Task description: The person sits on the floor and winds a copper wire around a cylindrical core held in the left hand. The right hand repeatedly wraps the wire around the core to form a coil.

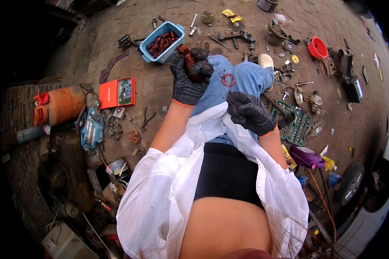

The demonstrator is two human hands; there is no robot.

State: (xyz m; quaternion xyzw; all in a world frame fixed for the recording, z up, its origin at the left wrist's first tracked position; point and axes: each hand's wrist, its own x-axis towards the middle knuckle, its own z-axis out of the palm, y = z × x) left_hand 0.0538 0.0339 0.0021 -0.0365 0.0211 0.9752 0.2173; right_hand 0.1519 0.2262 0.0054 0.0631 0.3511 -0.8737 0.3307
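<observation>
My left hand (191,80), in a dark grey knitted glove with an orange cuff, is closed round a bundle of reddish copper wire (188,61). The bundle stands up out of the grip, above my left knee. A loose loop of thin copper wire (227,86) hangs between the hands, in front of my blue jeans. My right hand (250,113), gloved the same way, is curled with its fingertips pinched at the wire just below this loop. Past my left hand, a light blue plastic basket (145,52) holds many dark red copper wire bundles (162,43).
An open red box (109,95) and pliers (148,117) lie left, near an orange gas cylinder (65,105). Wrenches, discs and metal parts litter the brick ground ahead. To the right are a green socket set (296,129), red bowl (317,47) and purple bottle (306,157).
</observation>
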